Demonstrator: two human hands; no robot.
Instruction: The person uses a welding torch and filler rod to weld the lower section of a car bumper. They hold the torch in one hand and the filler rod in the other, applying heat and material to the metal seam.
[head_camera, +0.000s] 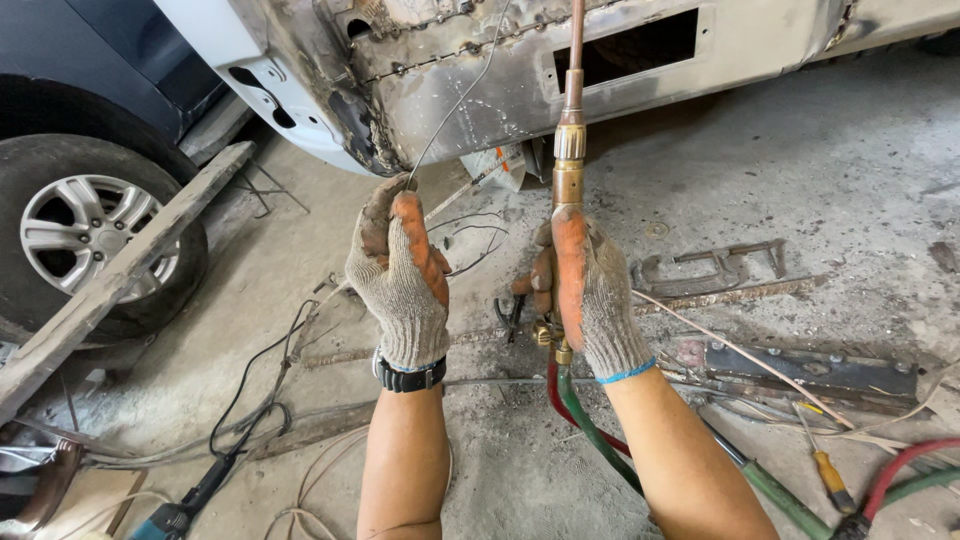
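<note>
My left hand, in a grey and orange knit glove, pinches a thin wire rod that curves up toward the scorched metal car body panel. My right hand, gloved the same way, grips a brass gas torch held upright, its copper neck rising out of the top of the view. A red and a green hose hang from the torch base past my right wrist. A black watch sits on my left wrist.
A dark car's wheel stands at left behind a leaning wooden plank. Metal clamps and bars lie on the concrete floor at right with a screwdriver. Cables and a power tool lie lower left.
</note>
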